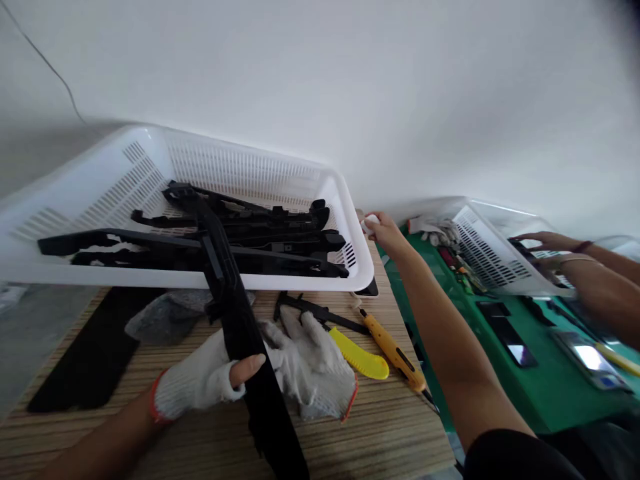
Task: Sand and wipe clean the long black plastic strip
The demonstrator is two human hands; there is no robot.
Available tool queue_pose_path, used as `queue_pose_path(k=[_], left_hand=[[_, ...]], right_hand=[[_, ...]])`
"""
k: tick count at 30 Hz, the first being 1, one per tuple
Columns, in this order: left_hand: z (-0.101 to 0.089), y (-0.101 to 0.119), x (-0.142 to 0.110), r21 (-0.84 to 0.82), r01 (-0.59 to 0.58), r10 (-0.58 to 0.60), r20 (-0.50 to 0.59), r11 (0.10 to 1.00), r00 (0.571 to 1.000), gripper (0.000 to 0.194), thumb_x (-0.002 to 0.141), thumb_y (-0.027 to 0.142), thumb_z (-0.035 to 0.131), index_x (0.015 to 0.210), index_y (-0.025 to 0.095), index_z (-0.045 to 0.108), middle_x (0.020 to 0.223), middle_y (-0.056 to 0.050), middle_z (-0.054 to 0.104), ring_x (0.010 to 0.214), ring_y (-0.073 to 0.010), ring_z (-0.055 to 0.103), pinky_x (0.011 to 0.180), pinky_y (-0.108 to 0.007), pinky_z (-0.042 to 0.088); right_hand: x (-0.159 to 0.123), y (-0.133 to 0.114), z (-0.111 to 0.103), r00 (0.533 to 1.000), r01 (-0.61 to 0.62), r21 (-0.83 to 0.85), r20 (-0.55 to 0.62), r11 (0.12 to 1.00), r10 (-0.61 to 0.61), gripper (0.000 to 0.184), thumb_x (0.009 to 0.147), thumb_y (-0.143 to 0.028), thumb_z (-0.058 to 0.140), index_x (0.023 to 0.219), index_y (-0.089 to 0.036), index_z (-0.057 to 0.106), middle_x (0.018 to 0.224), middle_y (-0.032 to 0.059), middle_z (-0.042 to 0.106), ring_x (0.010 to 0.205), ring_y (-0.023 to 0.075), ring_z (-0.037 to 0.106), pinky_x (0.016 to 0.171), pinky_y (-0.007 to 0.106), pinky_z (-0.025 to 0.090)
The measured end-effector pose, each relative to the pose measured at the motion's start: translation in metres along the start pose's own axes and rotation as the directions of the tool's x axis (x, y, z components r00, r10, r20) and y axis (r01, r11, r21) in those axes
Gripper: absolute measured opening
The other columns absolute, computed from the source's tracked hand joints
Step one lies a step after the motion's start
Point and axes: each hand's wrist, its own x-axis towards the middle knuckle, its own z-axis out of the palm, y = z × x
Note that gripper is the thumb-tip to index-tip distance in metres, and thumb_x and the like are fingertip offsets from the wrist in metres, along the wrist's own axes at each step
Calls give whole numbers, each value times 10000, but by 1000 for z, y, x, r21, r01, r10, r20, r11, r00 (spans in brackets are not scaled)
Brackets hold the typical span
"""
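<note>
My left hand [210,373], in a white knit glove with a bare thumb, is closed around a long black plastic trim piece [260,393]. The piece slants up and its far end lies over a white basket [340,287], above several similar black strips [280,260]. My right hand [384,232], bare, reaches past the basket's right side. Its fingers are closed on a small white object [369,223] whose kind I cannot make out. Beside my left hand lies an empty white glove [320,363].
On the wood-grain table [380,433] lie a black caliper [325,315], a yellow-handled knife [360,355], an orange corded tool [395,350], a plastic bag [167,319] and a black flat sheet [95,360]. At right, a co-worker's hands [555,250] work over another basket [493,257] on a green table [545,400].
</note>
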Motion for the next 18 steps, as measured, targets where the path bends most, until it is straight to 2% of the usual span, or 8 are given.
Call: queue_pose_path(k=[3,5,9,14,18], left_hand=[[-2,-3,-1,30,45,-45,3,999,999,485,904,674,554,731,222,589,695,4,587,666,-181,560,640,-284,510],[-3,-3,-1,64,78,-77,-16,995,997,453,893,644,547,719,227,572,696,3,590,645,-176,551,608,-278,487],[-2,6,0,188,118,-99,-108,975,989,389,825,609,508,680,249,529,683,8,558,650,-180,526,611,-286,479],[0,12,1,228,146,-124,-109,963,986,384,794,607,468,639,259,506,633,6,542,614,-184,525,605,-299,492],[0,13,3,255,94,-70,-102,962,992,371,814,575,451,635,255,510,614,4,544,579,-177,519,562,-287,479]], right_hand=[[-68,7,-23,1000,18,67,-18,998,-17,419,761,-461,751,1023,-268,486,905,-4,726,713,183,707,605,281,508],[-114,11,-30,999,29,105,-24,994,-27,483,736,-513,747,1031,-283,441,838,-23,724,640,174,669,607,303,519],[-181,11,-24,1000,-6,232,8,973,4,533,753,-530,780,1054,-286,413,744,-54,699,567,151,591,588,302,510],[-217,-3,0,996,-70,244,-44,967,83,550,726,-521,830,1039,-275,451,655,-104,579,519,121,505,495,231,401],[-228,-16,18,997,-65,107,-31,992,69,414,709,-496,829,898,-245,561,656,-61,597,530,120,509,490,238,390]])
